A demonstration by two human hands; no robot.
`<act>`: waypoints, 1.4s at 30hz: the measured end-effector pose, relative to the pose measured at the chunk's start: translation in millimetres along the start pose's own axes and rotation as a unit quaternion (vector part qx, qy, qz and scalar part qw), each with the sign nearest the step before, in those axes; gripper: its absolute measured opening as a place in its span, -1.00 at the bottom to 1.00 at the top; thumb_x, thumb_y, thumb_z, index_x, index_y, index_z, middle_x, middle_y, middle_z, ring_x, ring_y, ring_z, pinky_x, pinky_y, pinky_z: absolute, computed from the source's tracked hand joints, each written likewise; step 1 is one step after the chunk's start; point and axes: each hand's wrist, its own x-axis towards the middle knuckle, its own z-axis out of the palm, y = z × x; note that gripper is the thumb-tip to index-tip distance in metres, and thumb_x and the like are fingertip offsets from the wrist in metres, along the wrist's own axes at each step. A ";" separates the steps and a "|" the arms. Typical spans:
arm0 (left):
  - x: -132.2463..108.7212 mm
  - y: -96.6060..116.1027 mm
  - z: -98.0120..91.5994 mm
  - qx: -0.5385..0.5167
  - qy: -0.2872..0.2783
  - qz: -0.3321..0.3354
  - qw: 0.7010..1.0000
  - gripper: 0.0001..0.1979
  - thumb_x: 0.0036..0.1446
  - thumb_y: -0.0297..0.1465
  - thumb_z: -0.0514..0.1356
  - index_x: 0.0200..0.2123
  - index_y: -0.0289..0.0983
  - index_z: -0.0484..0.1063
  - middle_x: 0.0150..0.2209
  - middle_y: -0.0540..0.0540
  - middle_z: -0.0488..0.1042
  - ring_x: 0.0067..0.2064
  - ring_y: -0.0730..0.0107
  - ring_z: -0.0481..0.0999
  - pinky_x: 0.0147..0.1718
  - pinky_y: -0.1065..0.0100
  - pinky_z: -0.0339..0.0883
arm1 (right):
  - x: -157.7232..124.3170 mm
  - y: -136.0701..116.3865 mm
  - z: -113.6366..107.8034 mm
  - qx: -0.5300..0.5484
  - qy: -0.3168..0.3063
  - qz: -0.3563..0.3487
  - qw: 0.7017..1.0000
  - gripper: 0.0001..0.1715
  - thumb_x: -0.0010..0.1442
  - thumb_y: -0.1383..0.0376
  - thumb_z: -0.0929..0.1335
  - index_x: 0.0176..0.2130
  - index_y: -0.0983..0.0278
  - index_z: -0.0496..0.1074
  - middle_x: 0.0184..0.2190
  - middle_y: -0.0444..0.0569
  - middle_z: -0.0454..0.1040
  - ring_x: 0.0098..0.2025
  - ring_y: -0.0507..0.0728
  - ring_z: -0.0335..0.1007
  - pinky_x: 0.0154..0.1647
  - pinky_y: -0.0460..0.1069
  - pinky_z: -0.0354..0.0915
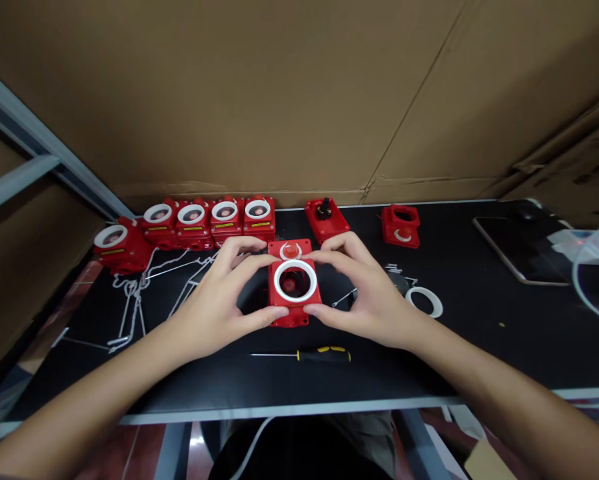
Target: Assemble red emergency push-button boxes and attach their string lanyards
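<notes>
A red alarm call-point box (296, 315) sits upright before me, between both hands. Its front carries a white ring (295, 299) around a dark round window, with a small red dome at the top. On the box's left side, my left hand (214, 303) has its thumb at the lower front and fingers at the upper edge. My right hand (369, 300) grips the right side the same way. A black-and-yellow screwdriver (324, 355) lies just in front of the box, tip pointing left. Beside my right hand rests a loose white ring (438, 307).
Several similar red boxes (193, 230) stand in a row at the back left, near metal brackets and white cords (134, 293). An open red housing (336, 230) and a red cover (400, 237) lie behind. A tablet-like device (514, 247) is at right; cardboard (299, 93) walls the back.
</notes>
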 end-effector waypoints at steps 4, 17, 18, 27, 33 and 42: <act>-1.3 -5.7 2.6 -0.017 -0.021 -0.004 1.000 -0.42 0.45 -0.11 0.44 0.36 -0.20 0.41 0.37 -0.33 0.35 0.45 -0.04 0.44 0.45 -0.07 0.45 | -1.2 4.0 1.5 0.000 -0.017 0.004 1.000 -0.33 0.37 0.03 0.62 0.31 0.16 0.47 0.12 0.11 0.38 0.16 0.22 0.48 0.22 0.17 0.58; -2.0 -13.9 8.8 -0.031 -0.043 -0.012 0.999 -0.44 0.48 -0.08 0.40 0.37 -0.21 0.42 0.35 -0.32 0.39 0.43 -0.02 0.48 0.44 -0.02 0.47 | -2.7 9.8 5.4 -0.004 -0.037 0.013 0.999 -0.33 0.38 0.02 0.61 0.31 0.17 0.45 0.13 0.12 0.40 0.15 0.21 0.48 0.25 0.16 0.57; -2.1 -14.3 9.6 -0.030 -0.044 -0.012 0.999 -0.43 0.48 -0.08 0.40 0.37 -0.22 0.43 0.35 -0.32 0.39 0.43 -0.02 0.48 0.44 -0.01 0.47 | -2.7 9.9 5.3 -0.004 -0.040 0.013 0.999 -0.33 0.38 0.02 0.61 0.31 0.18 0.45 0.13 0.12 0.40 0.16 0.21 0.48 0.26 0.15 0.56; -3.1 -13.2 9.7 -0.023 -0.045 -0.012 0.999 -0.43 0.48 -0.07 0.40 0.37 -0.21 0.42 0.37 -0.32 0.36 0.45 -0.03 0.46 0.44 -0.01 0.47 | -1.8 7.7 2.6 -0.006 -0.040 0.002 0.999 -0.33 0.38 0.03 0.61 0.30 0.21 0.46 0.15 0.12 0.41 0.18 0.21 0.48 0.29 0.13 0.53; -3.4 -13.6 5.7 -0.063 -0.046 -0.024 0.997 -0.28 0.40 -0.02 0.47 0.45 -0.15 0.38 0.41 -0.31 0.35 0.49 -0.06 0.41 0.49 -0.04 0.39 | -2.0 7.3 0.8 -0.013 -0.033 -0.010 0.999 -0.34 0.38 0.03 0.60 0.29 0.23 0.46 0.15 0.14 0.41 0.20 0.23 0.47 0.29 0.15 0.53; 6.5 -38.9 12.7 -0.330 -0.036 -0.247 0.910 -0.72 0.39 -0.22 0.35 0.02 -0.29 0.56 -0.10 -0.14 0.62 -0.12 0.25 0.61 -0.16 0.28 0.52 | -2.7 8.7 -0.5 -0.029 -0.031 -0.022 0.999 -0.34 0.35 0.07 0.61 0.27 0.26 0.46 0.16 0.16 0.40 0.21 0.25 0.48 0.29 0.18 0.53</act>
